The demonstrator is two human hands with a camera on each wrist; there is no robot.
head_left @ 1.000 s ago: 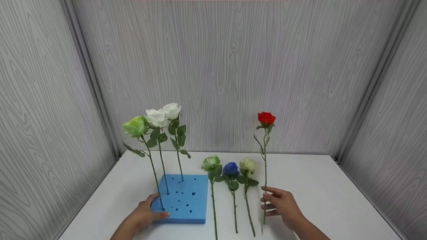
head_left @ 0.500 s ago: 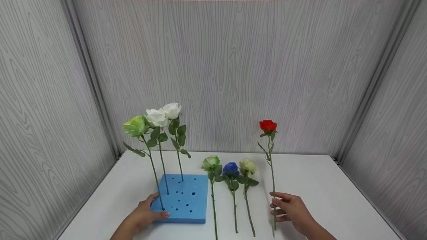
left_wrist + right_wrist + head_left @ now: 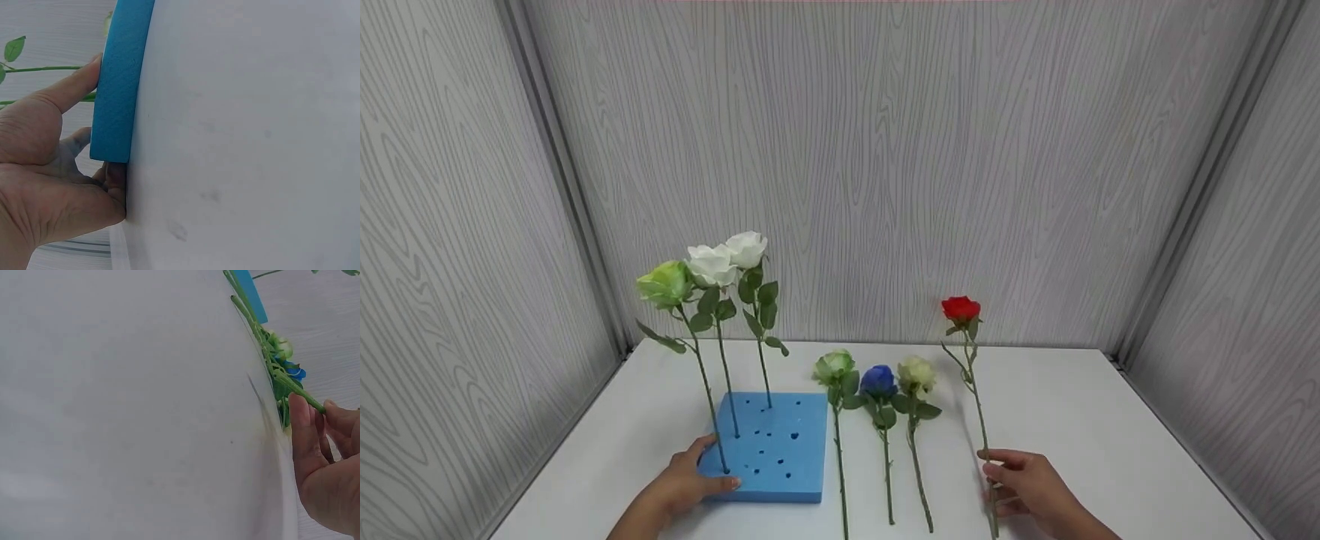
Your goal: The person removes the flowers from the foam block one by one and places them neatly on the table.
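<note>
My right hand [image 3: 1027, 484] pinches the lower stem of a red rose [image 3: 961, 308], which leans slightly with its bloom up and away. In the right wrist view, its green stem [image 3: 301, 394] lies between thumb and fingers. On the left, my left hand [image 3: 682, 484] grips the near-left corner of a blue block [image 3: 802, 450] with holes in its top. Its thumb lies along the front edge, and the left wrist view shows the fingers against the block's side. Standing in the block are a yellow-green rose [image 3: 666, 284] and two white roses [image 3: 711, 265].
Between the block and my right hand, a pale green rose [image 3: 835, 367], a blue rose [image 3: 879, 381] and a cream rose [image 3: 917, 373] lie side by side on the white table [image 3: 1057, 405]. Grey wood-grain panels [image 3: 855, 165] enclose the back and sides.
My right hand has moved right and toward me with the red rose, which sits lower and now tilts slightly left at the top. The left hand and block have stayed put.
</note>
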